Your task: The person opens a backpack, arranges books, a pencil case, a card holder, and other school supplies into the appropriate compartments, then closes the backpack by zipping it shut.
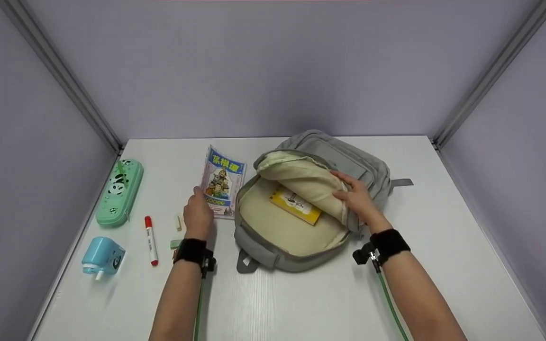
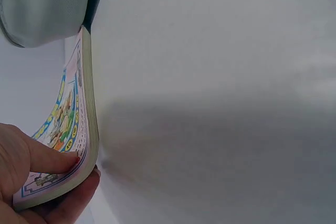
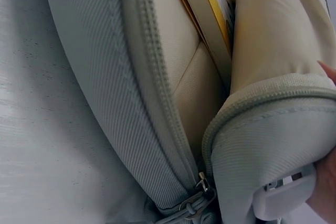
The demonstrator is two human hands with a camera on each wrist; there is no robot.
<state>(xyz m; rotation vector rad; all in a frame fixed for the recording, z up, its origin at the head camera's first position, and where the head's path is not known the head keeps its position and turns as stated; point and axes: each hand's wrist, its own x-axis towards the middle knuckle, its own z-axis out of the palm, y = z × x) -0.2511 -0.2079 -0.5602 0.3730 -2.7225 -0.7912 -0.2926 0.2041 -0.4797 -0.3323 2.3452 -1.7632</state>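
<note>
My left hand (image 1: 199,215) grips the left edge of a comic-style book (image 1: 224,182) with a blue title band. In the left wrist view the thumb lies on the book's cover (image 2: 65,124) and the fingers are beneath, its pages bending upward. A grey backpack (image 1: 259,248) lies unzipped, its cream lining showing. My right hand (image 1: 358,199) holds the folded-back flap (image 1: 308,180) at its right edge, thumb inside. Inside the bag rests a yellow book (image 1: 295,204), partly covered by the flap; the right wrist view shows its page edges (image 3: 207,19).
On the left stand a green panda pencil case (image 1: 120,192) and a light blue bottle-like item (image 1: 104,255). A red-capped marker (image 1: 151,240) lies nearer the left hand. Small eraser-like blocks (image 1: 175,244) sit by the left wrist, partly hidden. Walls enclose the table's back and sides.
</note>
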